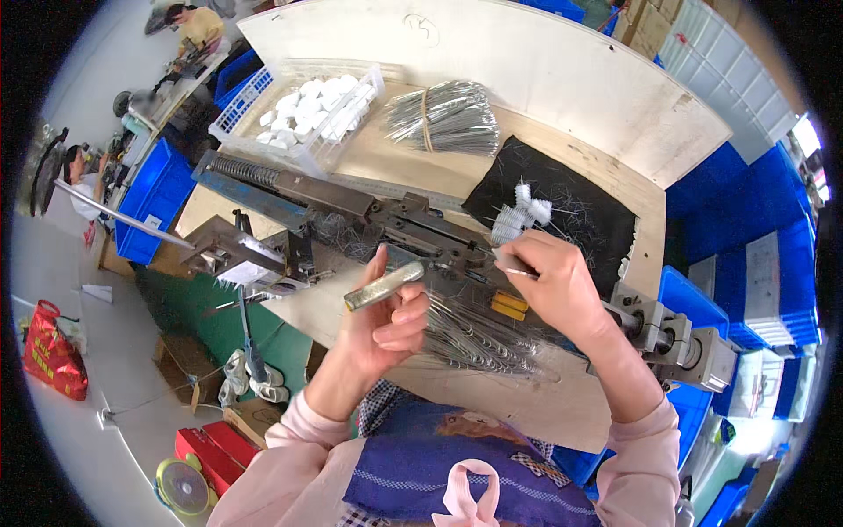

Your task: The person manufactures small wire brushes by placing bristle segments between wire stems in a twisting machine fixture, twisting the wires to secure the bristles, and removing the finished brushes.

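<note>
My left hand [378, 329] is closed on a short silver metal bar [385, 285], held tilted over the bench with the index finger stretched up behind it. My right hand [555, 274] is closed in a pinch on a small flat grey metal piece [516, 263]; its kind is not clear. Both hands are at the near side of a long metal bench machine [395, 220]. Beyond my right hand, several white bristle brushes [520, 215] with wire stems lie on a black cloth [601, 211]. Bent wire pieces [474, 338] are heaped between my hands.
A clear plastic crate [320, 158] of white pieces stands at the back left, beside a banded bundle of wires [448, 119]. A yellow object [509, 305] lies near my right hand. A wooden board [492, 53] walls the back. Two people work at the far left.
</note>
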Action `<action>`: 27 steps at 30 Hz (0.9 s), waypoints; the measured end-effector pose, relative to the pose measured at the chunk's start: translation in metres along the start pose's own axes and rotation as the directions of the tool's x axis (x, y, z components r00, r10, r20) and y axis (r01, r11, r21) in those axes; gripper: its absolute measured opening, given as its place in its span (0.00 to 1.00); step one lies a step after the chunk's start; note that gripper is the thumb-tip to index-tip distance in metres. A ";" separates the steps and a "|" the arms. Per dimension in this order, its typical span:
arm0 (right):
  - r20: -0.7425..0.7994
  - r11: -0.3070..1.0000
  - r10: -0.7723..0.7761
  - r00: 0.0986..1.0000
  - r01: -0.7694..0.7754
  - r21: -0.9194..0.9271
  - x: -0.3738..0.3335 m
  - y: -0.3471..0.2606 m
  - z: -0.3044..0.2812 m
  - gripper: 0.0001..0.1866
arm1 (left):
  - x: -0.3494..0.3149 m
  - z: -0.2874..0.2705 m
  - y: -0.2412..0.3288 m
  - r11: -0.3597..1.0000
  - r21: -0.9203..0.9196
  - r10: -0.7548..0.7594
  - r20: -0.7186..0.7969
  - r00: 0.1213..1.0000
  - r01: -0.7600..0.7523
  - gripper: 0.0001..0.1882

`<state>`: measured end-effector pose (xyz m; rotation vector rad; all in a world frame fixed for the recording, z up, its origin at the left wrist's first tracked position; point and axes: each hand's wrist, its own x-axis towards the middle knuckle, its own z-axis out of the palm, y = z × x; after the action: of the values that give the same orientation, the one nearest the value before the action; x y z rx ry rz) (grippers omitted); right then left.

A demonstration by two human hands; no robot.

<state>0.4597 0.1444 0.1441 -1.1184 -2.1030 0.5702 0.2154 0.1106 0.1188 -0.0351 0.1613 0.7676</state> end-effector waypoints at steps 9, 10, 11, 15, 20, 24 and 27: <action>-0.031 0.998 -0.060 0.998 0.059 -0.038 0.006 -0.004 0.007 0.06 | 0.018 0.000 -0.043 0.488 0.871 0.292 -0.107 0.950 -0.052 0.23; -0.014 0.998 -0.065 0.998 0.064 -0.028 0.007 -0.006 0.007 0.06 | 0.029 -0.024 -0.054 -0.141 0.990 0.415 0.066 0.907 -0.007 0.22; 0.007 0.998 -0.038 0.999 0.038 -0.048 0.008 -0.010 0.001 0.06 | 0.032 -0.029 -0.061 -0.131 0.991 0.452 0.055 0.890 0.005 0.22; -0.010 0.991 -0.035 0.999 0.033 -0.130 0.004 -0.013 0.003 0.12 | 0.020 -0.031 -0.044 -0.323 0.942 0.457 0.065 0.887 0.097 0.24; 0.032 0.992 -0.032 0.999 0.036 -0.120 -0.077 -0.028 0.022 0.17 | -0.101 -0.043 -0.004 -0.768 0.373 0.617 0.649 0.445 0.521 0.29; -0.103 0.955 0.180 0.978 -0.199 -0.219 -0.081 0.009 0.050 0.17 | -0.234 -0.096 0.058 -0.116 0.988 0.913 0.146 -0.381 0.101 0.33; -0.087 0.933 0.287 0.954 -0.299 -0.199 -0.070 0.036 0.062 0.16 | -0.180 -0.108 0.023 0.146 0.961 0.983 -0.115 -0.143 0.237 0.34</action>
<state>0.4619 0.1005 0.0539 -1.5688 -1.9950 0.4521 0.0580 -0.0066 0.0416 0.6936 2.2346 1.4291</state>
